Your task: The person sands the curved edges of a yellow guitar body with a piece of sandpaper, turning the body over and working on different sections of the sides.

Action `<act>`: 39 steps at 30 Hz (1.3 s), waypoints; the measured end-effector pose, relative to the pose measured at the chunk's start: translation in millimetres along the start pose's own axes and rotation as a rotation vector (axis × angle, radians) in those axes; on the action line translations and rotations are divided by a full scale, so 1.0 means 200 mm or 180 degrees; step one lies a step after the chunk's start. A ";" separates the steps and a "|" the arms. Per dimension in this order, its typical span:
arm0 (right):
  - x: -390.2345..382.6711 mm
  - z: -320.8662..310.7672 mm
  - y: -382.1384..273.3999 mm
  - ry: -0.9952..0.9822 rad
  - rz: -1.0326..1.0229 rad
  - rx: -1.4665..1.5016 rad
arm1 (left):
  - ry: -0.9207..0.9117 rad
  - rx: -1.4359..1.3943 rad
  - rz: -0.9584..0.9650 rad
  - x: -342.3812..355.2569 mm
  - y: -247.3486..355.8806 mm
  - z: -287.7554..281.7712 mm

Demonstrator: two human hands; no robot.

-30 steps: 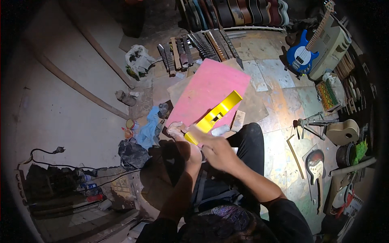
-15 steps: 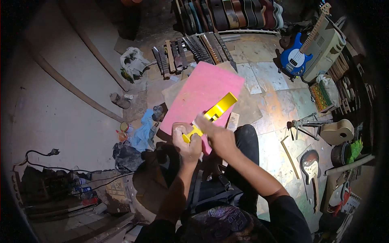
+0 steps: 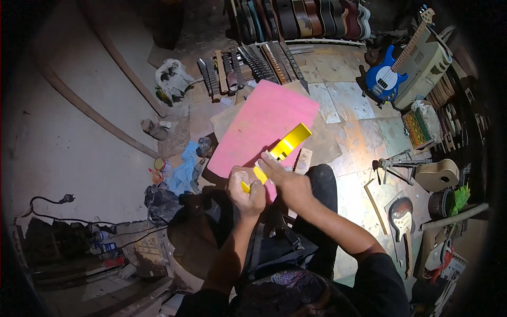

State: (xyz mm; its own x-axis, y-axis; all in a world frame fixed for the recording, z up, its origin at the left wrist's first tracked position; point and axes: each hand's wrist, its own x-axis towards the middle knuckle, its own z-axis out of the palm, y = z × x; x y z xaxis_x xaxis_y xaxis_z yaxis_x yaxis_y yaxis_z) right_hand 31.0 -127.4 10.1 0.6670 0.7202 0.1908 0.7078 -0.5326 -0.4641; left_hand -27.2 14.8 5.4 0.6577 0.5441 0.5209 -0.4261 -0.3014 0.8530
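Observation:
A glossy yellow piece [image 3: 293, 141], long with a widened far end, slants above a pink board or mat [image 3: 259, 119] in front of me. My left hand [image 3: 247, 191] wraps round its near end, fingers closed. My right hand [image 3: 289, 184] lies across the middle of the yellow piece. Its fingers press a small whitish scrap against the surface; whether this is paper or cloth I cannot tell. Under the fingers, part of the yellow piece is hidden.
Guitar necks [image 3: 253, 63] lie in a row beyond the mat, with guitar bodies [image 3: 306, 20] racked behind. A blue bass guitar [image 3: 384, 76] leans at the far right. A light block [image 3: 303, 160] sits by my right knee. A blue cloth [image 3: 185, 168] lies left.
My right hand has slid a little back toward me along the yellow piece, its fingers now less blurred. The yellow piece has shifted slightly right; my left hand keeps its hold.

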 end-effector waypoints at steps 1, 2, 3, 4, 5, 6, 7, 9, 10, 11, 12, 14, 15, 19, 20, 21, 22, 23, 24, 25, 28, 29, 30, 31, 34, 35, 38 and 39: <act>0.02 0.00 0.02 0.0189 -0.0014 0.0003 | -0.0024 -0.0038 0.0000 0.00 0.01 0.03; 0.05 0.00 0.06 0.0377 -0.0029 0.0006 | -0.0047 -0.0077 0.0000 0.00 0.02 0.05; 0.07 0.01 0.08 0.0555 -0.0044 0.0018 | 0.0004 0.0163 0.0103 0.04 0.03 0.06; 0.05 0.04 0.06 0.0525 0.0083 0.0060 | 0.0005 0.0199 0.0025 0.03 0.03 0.05; 0.03 0.09 0.03 0.0495 0.0211 0.0101 | 0.0006 0.0235 -0.0052 0.01 0.01 0.04; 0.02 0.10 -0.01 0.0499 0.0325 0.0138 | 0.0001 0.0267 -0.0094 0.02 0.00 0.03; 0.00 0.08 -0.05 0.0308 0.0349 0.0219 | 0.0073 0.0078 -0.0085 0.02 0.01 0.02; 0.04 0.09 0.06 0.0642 0.0098 0.0189 | 0.0058 0.0058 0.0043 0.02 -0.01 0.04; 0.07 0.07 0.08 0.0768 -0.0035 0.0197 | 0.0072 0.0077 0.0077 0.01 -0.01 0.03; 0.11 0.06 0.07 0.0754 0.0201 0.0273 | 0.0048 0.0203 0.0198 0.01 -0.04 0.03; 0.13 0.06 0.09 0.0845 0.0102 0.0404 | 0.0154 0.0270 0.0170 0.03 -0.03 0.04; 0.18 0.12 0.17 0.1069 -0.0083 0.0655 | 0.0333 0.0383 0.0139 0.08 0.03 0.07; 0.19 0.16 0.23 0.1048 -0.0108 0.0876 | 0.0347 0.0374 0.0097 0.10 0.05 0.08; 0.23 0.05 0.26 -0.0076 0.1165 0.1690 | 0.0167 0.0279 -0.0078 0.06 0.00 0.02; 0.22 0.03 0.24 -0.0179 0.1305 0.1716 | 0.0205 0.0227 -0.0044 0.05 0.00 0.02; 0.16 0.08 0.21 0.0297 0.0616 0.1335 | 0.0250 0.0183 -0.0015 0.05 -0.01 0.02; 0.11 0.10 0.17 0.0741 -0.0051 0.0926 | 0.0241 0.0179 -0.0042 0.05 -0.01 0.03; 0.10 0.11 0.15 0.0844 0.0069 0.1124 | 0.0235 0.0178 -0.0068 0.06 -0.02 0.02; 0.09 0.11 0.14 0.0953 0.0204 0.1307 | 0.0215 0.0166 -0.0129 0.04 -0.03 0.03; 0.13 0.13 0.21 0.0928 0.0448 0.1349 | 0.0187 0.0221 -0.0092 0.05 -0.01 0.05; 0.18 0.08 0.22 0.0543 0.0982 0.1446 | 0.0166 0.0289 -0.0061 0.07 0.01 0.03; 0.12 0.12 0.16 0.0711 0.0770 0.1236 | 0.0192 0.0209 -0.0105 0.04 -0.01 0.01; 0.09 0.13 0.14 0.0876 0.0555 0.1005 | 0.0227 0.0112 -0.0150 0.05 -0.01 0.01; 0.10 0.13 0.15 0.0877 0.0579 0.0981 | 0.0210 0.0119 -0.0096 0.06 -0.01 0.01; 0.14 0.11 0.21 0.0861 0.0662 0.0901 | 0.0176 0.0255 0.0065 0.07 0.01 0.06; 0.14 0.10 0.23 0.0725 0.0798 0.0965 | 0.0175 0.0381 0.0131 0.06 0.03 0.07; 0.15 0.13 0.24 0.0823 0.0589 0.0733 | 0.0256 0.0239 0.0070 0.05 -0.01 0.06; 0.15 0.13 0.23 0.0808 0.0693 0.0631 | 0.0299 0.0124 0.0030 0.04 -0.01 0.05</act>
State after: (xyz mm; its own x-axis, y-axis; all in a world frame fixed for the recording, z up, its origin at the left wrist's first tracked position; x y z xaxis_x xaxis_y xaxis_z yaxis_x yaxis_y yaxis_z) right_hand 77.8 -119.6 -28.1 0.8506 0.4536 0.2658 0.5011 -0.5467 -0.6708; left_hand -16.0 12.3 8.7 0.5919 0.6115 0.5251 -0.4065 -0.3361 0.8496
